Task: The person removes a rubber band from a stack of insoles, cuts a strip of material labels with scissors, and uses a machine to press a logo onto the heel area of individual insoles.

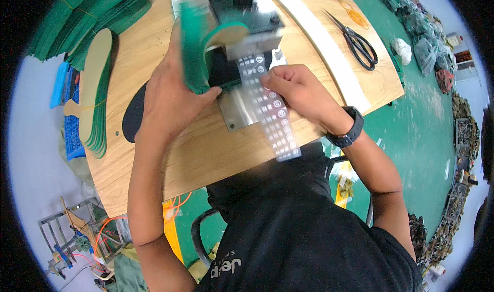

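My left hand (164, 94) grips a green insole (193, 48), smeared by motion, beside the black and metal press (242, 14). The thumb points right, toward the press; most of the fingers are hidden behind the insole. Pinched between the thumb and fingers of my right hand (303, 92) is a see-through strip of printed labels (275, 120). Its upper end lies under the front of the press, and its lower end hangs toward the table's near edge. Below the press head shows a shiny metal plate (237, 109). A dark insole (135, 116) lies partly behind my left forearm.
A banded bundle of tan and green insoles (95, 94) lies on the wooden table (200, 163) at left, near stacked green pieces (85, 14). Right of the press are a long white strip (321, 45), black scissors (358, 44) and orange rubber bands (354, 14).
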